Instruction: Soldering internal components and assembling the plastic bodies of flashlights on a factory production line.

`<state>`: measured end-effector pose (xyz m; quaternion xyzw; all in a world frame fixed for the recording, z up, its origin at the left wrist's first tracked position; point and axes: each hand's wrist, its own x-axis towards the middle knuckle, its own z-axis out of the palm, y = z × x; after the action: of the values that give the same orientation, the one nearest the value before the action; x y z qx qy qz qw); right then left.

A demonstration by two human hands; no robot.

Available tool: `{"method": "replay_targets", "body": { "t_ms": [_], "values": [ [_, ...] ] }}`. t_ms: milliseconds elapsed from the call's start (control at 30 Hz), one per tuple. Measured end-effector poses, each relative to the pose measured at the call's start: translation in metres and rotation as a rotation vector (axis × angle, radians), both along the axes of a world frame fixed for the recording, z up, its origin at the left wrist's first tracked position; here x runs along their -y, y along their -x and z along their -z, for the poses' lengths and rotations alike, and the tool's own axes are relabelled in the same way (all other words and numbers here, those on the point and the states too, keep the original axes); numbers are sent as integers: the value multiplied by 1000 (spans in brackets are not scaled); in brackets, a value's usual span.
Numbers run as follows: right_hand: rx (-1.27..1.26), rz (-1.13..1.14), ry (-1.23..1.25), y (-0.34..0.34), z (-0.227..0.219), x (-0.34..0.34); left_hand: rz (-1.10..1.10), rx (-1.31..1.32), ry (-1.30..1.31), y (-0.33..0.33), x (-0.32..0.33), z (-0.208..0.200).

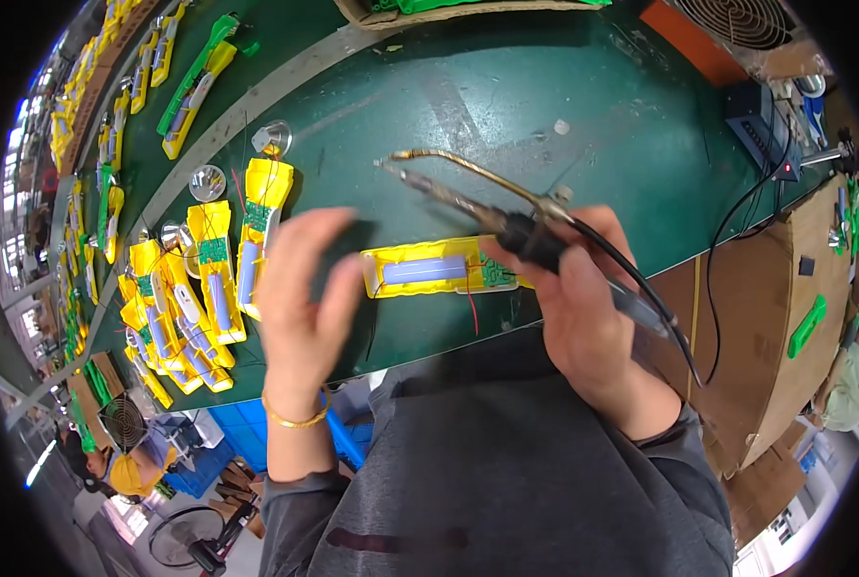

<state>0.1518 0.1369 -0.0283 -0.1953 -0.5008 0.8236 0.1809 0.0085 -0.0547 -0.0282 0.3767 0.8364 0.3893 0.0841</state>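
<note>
My right hand (588,317) is closed around a soldering iron (525,236) that has a thin brass-coloured tube along it and a black cable. The tip points to the upper left, above the table. Below it lies a yellow plastic housing (429,289) holding a purple cylindrical battery (424,269), a green circuit board (495,272) and loose red and black wires. My right hand partly covers the housing's right end. Slightly blurred, my left hand (304,298) is beside the housing's left end, fingers and thumb apart, with nothing visible in it.
Several similar yellow housings (213,216) with batteries and boards lie on the green table (391,106) at left, some with round reflectors (207,183). At far right stand a blue soldering station (761,125) and a cardboard box (751,346). Another person (136,471) is at lower left.
</note>
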Motion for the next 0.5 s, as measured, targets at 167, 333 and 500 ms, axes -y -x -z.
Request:
{"method": "replay_targets", "body": {
  "t_ms": [167, 333, 500],
  "values": [
    [-41, 52, -9, 15, 14, 0, 135, -413, 338, -23, 1, 6],
    [-35, 47, 52, 24, 14, -3, 293, -399, 133, -36, -34, 7],
    [3, 40, 90, 22, 11, -4, 346, -250, -203, -38, -51, 17]
  ]
}}
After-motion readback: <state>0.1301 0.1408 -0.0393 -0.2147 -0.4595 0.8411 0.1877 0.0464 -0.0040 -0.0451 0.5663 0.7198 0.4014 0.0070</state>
